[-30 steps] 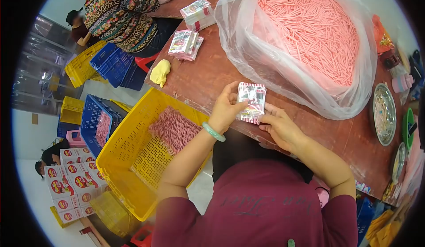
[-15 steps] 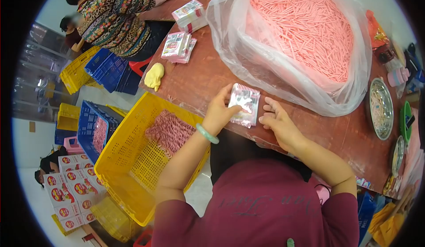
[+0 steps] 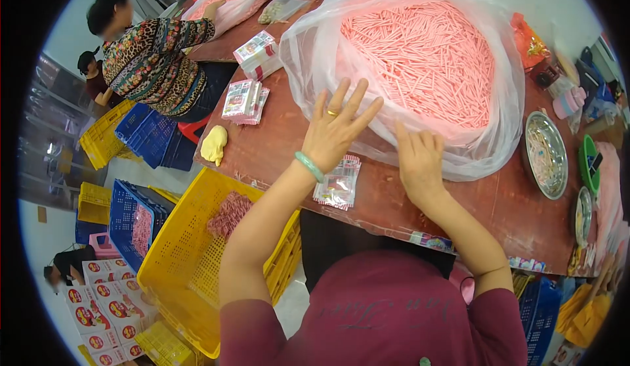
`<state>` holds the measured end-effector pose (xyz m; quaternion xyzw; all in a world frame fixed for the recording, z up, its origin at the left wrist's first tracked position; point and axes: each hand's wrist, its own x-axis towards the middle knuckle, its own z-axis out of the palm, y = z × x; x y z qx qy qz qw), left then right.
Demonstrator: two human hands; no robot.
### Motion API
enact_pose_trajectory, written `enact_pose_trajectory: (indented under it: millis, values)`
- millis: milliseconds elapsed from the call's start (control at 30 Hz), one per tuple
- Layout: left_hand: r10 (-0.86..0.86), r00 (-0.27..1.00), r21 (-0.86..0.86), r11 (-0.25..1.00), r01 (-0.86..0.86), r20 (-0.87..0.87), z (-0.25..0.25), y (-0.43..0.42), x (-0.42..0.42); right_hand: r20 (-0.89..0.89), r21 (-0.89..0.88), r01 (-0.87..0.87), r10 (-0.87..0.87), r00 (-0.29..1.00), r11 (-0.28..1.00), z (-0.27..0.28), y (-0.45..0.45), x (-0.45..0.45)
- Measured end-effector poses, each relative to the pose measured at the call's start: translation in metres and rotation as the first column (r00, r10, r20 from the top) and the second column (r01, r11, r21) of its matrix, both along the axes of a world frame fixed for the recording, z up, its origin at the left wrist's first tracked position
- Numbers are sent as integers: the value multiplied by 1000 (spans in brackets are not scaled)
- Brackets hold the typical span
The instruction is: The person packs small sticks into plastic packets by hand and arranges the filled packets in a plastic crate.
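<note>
A big clear plastic bag (image 3: 374, 144) full of thin pink sticks (image 3: 420, 64) lies open on the red-brown table. My left hand (image 3: 335, 126), with a ring and a green bangle, is over the bag's near edge, fingers spread and holding nothing. At the bag's front rim is my right hand (image 3: 421, 162), its index finger stretched forward and the others partly bent; nothing shows in it. Whether its fingertips touch the plastic is unclear. Below my left wrist, a small printed packet (image 3: 340, 183) rests flat near the table's front edge, partly covered by the wrist.
Stacked packets (image 3: 243, 100), a packet bundle (image 3: 257, 54) and a yellow lump (image 3: 214, 145) sit at the table's left. A yellow crate (image 3: 177, 261) with pink strands stands below. Steel bowl (image 3: 546, 156) and green basket (image 3: 589, 162) are right. A co-worker (image 3: 157, 64) works at far left.
My left hand has let go of the packet and moved forward to the bag, its fingers spreading. My right hand has also moved forward to the bag's rim. The packet stays on the table.
</note>
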<state>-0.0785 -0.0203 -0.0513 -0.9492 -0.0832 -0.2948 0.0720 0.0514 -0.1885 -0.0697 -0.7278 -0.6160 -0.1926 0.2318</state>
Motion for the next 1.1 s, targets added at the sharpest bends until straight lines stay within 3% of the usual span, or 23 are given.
enact_pose_trajectory:
  millis: [67, 167, 267, 367, 567, 667, 767, 867, 1033, 1100]
  values:
    - [-80, 996, -22, 997, 79, -43, -7, 8, 3, -112, 41, -81, 85, 990, 996, -13, 2, -4]
    - [-143, 971, -1, 989, 145, -193, -21, 15, 0, -289, -55, -188, 165, 943, 981, -29, -6, -20]
    - [-93, 930, -136, 990, 47, -356, -19, 14, -4, -338, -37, -230, 205, 919, 973, -23, -6, -21]
    - [-107, 990, -181, 980, 88, -97, -18, 15, 2, -311, 28, -209, 207, 927, 978, -15, -4, -17]
    - [-95, 960, -154, 986, 56, -264, -4, 30, 12, -156, 88, -42, 56, 986, 995, 3, -5, -3]
    - [-201, 979, 14, 979, 201, -43, 4, 30, 12, -158, 76, -31, 43, 986, 997, 1, -5, 0]
    - [-151, 953, -89, 987, 132, -261, -2, 35, 13, -171, 59, -39, 49, 984, 998, -2, -5, -1]
    - [-168, 972, -98, 983, 154, -162, -8, 41, 18, -209, 72, -39, 53, 976, 997, -6, -2, -1]
    - [-173, 962, -155, 978, 142, -210, -3, 40, 26, -303, 86, -57, 80, 950, 995, -9, -3, 4]
    - [-190, 961, -147, 976, 162, -199, -3, 41, 25, -245, 101, -77, 100, 964, 992, -11, -4, 6]
